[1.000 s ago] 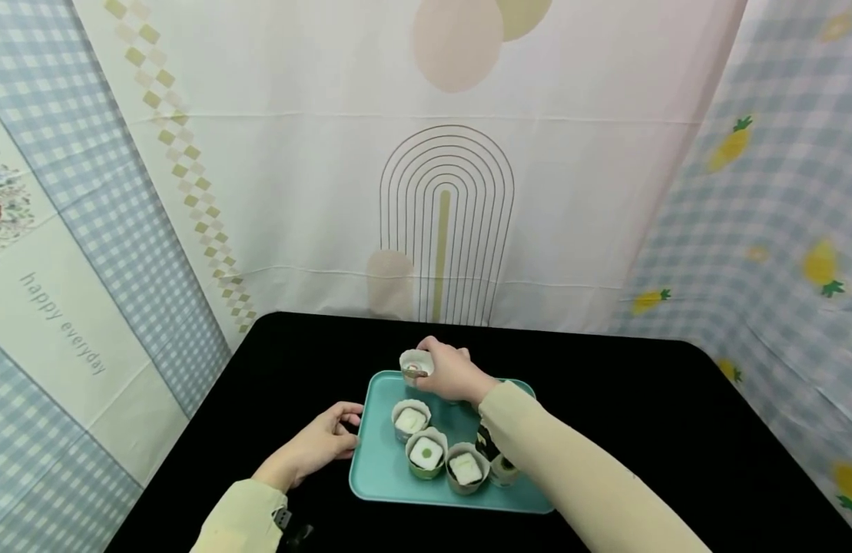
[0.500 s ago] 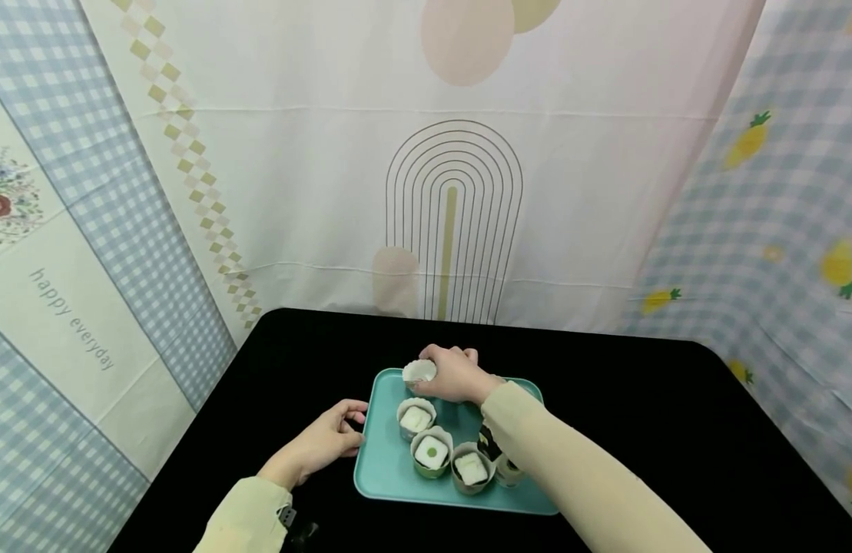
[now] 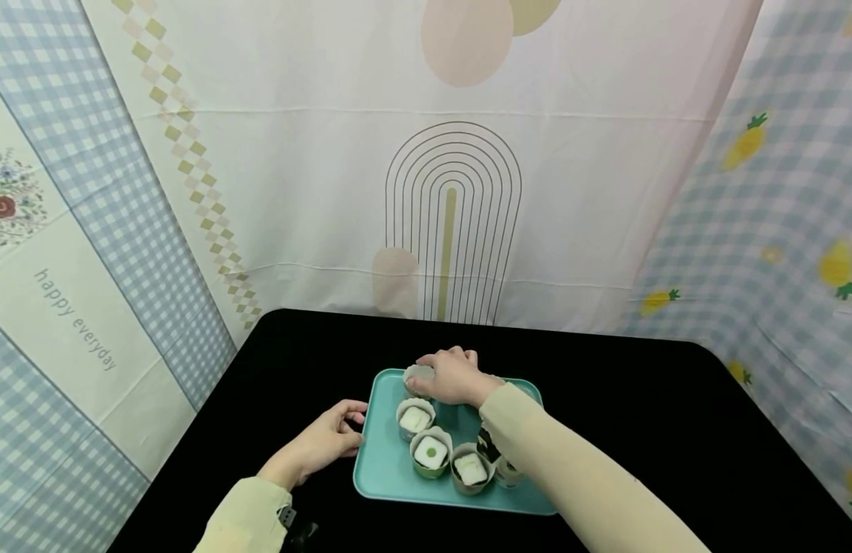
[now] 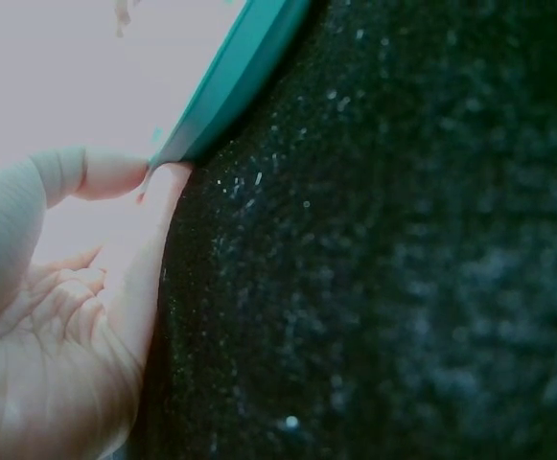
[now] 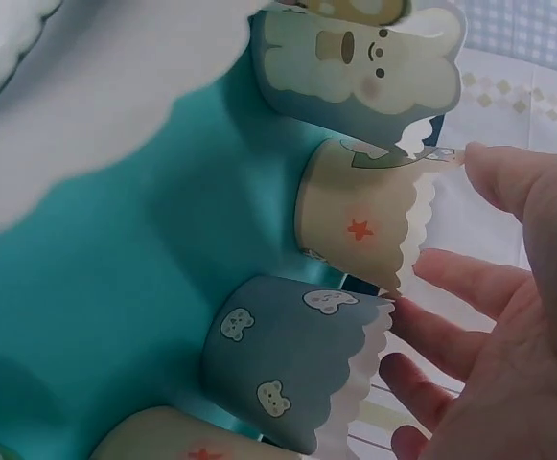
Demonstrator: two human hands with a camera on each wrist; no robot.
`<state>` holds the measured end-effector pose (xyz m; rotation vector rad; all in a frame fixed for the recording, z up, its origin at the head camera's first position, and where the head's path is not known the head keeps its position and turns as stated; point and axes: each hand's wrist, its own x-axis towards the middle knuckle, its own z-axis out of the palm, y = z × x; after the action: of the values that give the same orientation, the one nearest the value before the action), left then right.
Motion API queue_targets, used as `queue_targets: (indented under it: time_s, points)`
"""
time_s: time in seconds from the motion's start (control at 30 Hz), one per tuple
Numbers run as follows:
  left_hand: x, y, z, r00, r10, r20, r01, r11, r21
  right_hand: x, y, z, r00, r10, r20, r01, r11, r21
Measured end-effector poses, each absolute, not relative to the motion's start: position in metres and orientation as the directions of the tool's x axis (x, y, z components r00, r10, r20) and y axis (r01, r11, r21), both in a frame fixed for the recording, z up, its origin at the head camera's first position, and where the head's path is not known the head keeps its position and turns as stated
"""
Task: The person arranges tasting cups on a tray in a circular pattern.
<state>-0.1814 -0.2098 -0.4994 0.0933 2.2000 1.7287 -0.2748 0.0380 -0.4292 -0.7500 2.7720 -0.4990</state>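
Note:
On the teal tray (image 3: 380, 476) several paper baking cups stand in a ring, such as a middle cup (image 3: 430, 453) holding a white square block with a green dot. My left hand (image 3: 322, 442) pinches the tray's left rim (image 4: 225, 81) between thumb and finger. At the tray's back left, my right hand (image 3: 453, 376) has thumb and fingertips around the scalloped rim of a beige baking cup (image 5: 355, 216) with an orange star. From the head, this cup is mostly covered by the hand. A blue cup (image 5: 278, 359) with bear faces is beside it, close to the other fingertips.
The tray lies on a black table (image 3: 308, 353). A patterned white cloth (image 3: 315, 192) hangs behind it, with checked cloths at the sides. My right sleeve (image 3: 571, 468) crosses the tray's right side and hides part of it.
My right hand has brought the baking cup down onto the tray's back left, and its fingers now reach further over the rim. The left hand keeps its place at the tray's edge.

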Motion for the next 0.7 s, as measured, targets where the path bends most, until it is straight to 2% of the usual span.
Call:
queue_targets:
  time_s: [0.5, 0.7]
  points:
    - [-0.182, -0.214, -0.507, -0.938, 0.261, -0.228, -0.149, 0.291, 0.945, -0.258, 0.051, -0.426, -0.857, -0.501, -0.117, -0.423, 0.816, -0.393]
    - [-0.182, -0.214, -0.507, -0.938, 0.259, -0.231, -0.152, 0.293, 0.944, -0.248, 0.078, -0.398, -0.848, -0.517, -0.112, -0.389, 0.752, -0.532]
